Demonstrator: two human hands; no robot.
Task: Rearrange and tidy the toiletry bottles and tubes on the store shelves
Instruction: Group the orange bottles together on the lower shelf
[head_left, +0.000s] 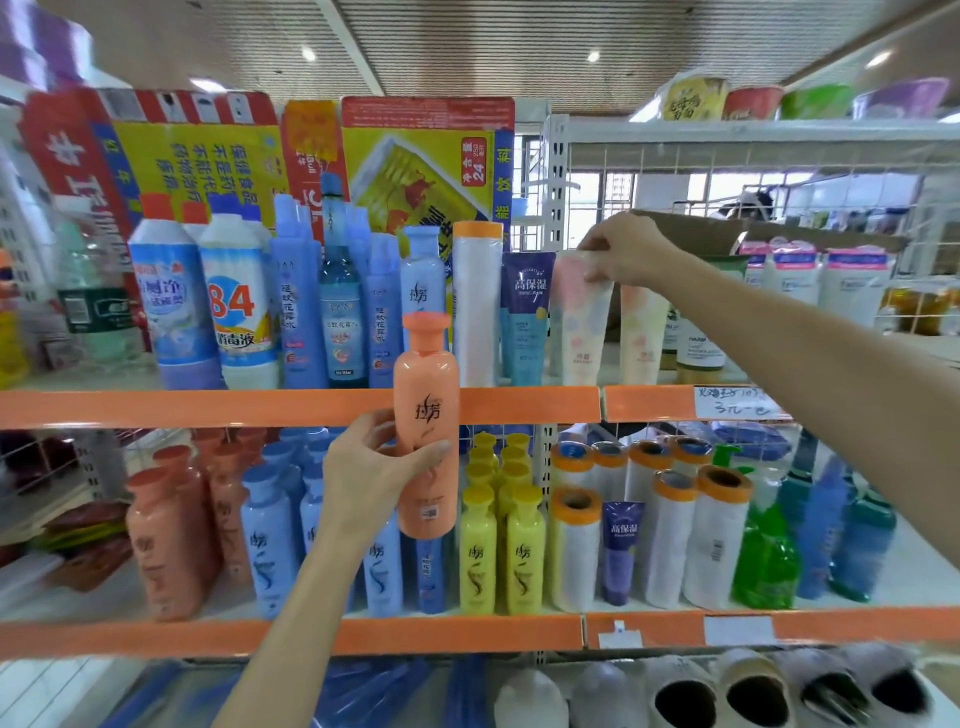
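My left hand grips an orange shampoo bottle upright in front of the upper shelf's orange edge. My right hand pinches the top of a pale patterned tube standing on the upper shelf, beside a dark blue tube and a second pale tube. On the lower shelf stand rows of orange bottles, blue bottles and yellow bottles.
The upper shelf also holds disinfectant bottles, blue spray bottles and a white film roll. Several orange-capped film rolls, a purple tube and green and blue bottles fill the lower right. Slippers lie below.
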